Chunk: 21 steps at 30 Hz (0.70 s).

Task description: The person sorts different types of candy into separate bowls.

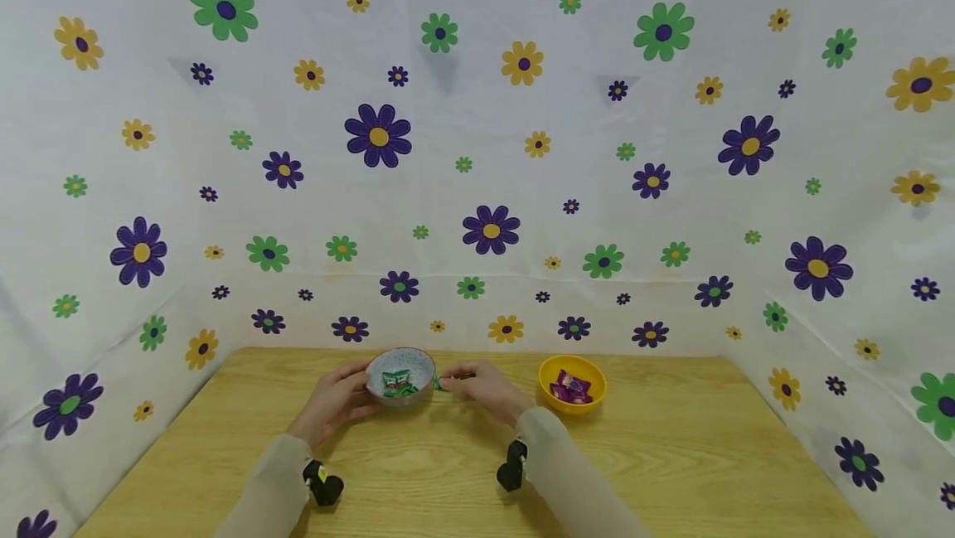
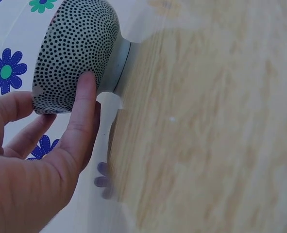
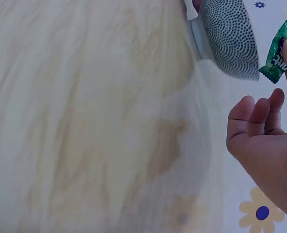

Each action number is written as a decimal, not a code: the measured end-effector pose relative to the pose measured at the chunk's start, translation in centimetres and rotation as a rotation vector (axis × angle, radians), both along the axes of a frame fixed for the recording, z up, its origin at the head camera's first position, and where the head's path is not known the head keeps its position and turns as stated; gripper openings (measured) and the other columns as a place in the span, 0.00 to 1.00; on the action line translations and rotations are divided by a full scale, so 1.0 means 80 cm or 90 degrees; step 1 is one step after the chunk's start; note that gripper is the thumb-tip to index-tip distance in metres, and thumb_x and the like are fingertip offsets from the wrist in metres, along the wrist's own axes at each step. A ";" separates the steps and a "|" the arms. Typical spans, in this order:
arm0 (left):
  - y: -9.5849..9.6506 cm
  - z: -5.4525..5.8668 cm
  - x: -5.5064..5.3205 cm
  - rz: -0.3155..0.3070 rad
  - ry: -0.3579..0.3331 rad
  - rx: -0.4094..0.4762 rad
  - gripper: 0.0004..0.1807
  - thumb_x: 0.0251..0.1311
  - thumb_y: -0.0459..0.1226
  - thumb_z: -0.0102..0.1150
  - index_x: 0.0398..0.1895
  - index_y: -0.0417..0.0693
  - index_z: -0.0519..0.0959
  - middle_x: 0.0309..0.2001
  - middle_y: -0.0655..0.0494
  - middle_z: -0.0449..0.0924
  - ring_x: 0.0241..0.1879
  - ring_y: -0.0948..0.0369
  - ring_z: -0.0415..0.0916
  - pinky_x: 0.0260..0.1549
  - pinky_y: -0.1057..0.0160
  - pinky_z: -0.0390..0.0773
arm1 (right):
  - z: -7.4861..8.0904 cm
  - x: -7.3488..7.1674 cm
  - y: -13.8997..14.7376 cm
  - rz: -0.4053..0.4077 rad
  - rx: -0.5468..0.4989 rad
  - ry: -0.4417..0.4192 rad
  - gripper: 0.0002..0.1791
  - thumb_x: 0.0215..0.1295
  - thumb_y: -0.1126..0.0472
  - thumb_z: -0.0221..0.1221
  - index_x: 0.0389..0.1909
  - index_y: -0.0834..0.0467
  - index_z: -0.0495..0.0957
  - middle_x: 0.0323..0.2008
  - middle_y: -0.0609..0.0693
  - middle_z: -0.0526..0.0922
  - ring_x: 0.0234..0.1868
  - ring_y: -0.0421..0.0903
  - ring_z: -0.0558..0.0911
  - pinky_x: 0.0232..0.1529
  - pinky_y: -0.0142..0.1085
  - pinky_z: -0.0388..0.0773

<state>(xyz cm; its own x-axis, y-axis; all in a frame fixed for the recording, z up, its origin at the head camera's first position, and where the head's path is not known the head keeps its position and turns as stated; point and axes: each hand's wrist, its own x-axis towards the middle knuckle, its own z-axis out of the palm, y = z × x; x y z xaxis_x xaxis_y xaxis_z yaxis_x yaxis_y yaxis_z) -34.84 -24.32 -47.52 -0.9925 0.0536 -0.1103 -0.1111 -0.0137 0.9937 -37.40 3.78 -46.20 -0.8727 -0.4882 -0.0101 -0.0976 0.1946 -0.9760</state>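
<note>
A speckled bowl (image 1: 418, 364) stands toward the back of the table, with green-wrapped candies (image 1: 398, 384) lying inside. At its left side my left hand (image 1: 336, 399) holds the bowl; in the left wrist view, fingers lie against its dotted outer wall (image 2: 68, 53) and near its rim. Just right of the bowl, my right hand (image 1: 483, 390) pinches one green-wrapped candy (image 3: 276, 58). That candy is close to the bowl's right rim. The right hand's other fingers are loosely curled beneath it in the right wrist view.
To the right of my right hand stands a yellow bowl (image 1: 573, 408) holding purple-wrapped candies (image 1: 571, 390). The wooden table (image 1: 418, 480) ends at a white cloth (image 1: 462, 190) with printed flowers, which hangs behind and at both sides.
</note>
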 end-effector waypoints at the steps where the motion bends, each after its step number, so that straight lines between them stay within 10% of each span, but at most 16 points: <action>1: -0.001 0.000 0.000 -0.001 0.000 0.000 0.27 0.75 0.38 0.43 0.73 0.37 0.58 0.62 0.36 0.70 0.48 0.55 0.79 0.52 0.49 0.81 | 0.001 -0.001 -0.004 -0.002 -0.008 -0.005 0.15 0.69 0.55 0.59 0.50 0.60 0.81 0.46 0.49 0.82 0.45 0.48 0.76 0.52 0.47 0.77; 13: -0.002 -0.001 0.001 0.010 -0.009 -0.005 0.27 0.75 0.38 0.43 0.73 0.37 0.59 0.62 0.36 0.70 0.46 0.56 0.80 0.51 0.50 0.81 | 0.014 -0.004 -0.045 -0.019 -0.037 0.036 0.14 0.69 0.58 0.59 0.50 0.62 0.81 0.36 0.45 0.78 0.35 0.46 0.69 0.40 0.46 0.71; 21: -0.003 -0.004 -0.002 0.010 -0.010 0.001 0.27 0.75 0.39 0.44 0.73 0.38 0.59 0.60 0.37 0.72 0.47 0.56 0.80 0.49 0.51 0.82 | 0.017 -0.004 -0.055 -0.057 -0.019 0.032 0.14 0.71 0.60 0.57 0.53 0.59 0.82 0.51 0.54 0.80 0.42 0.46 0.73 0.43 0.47 0.74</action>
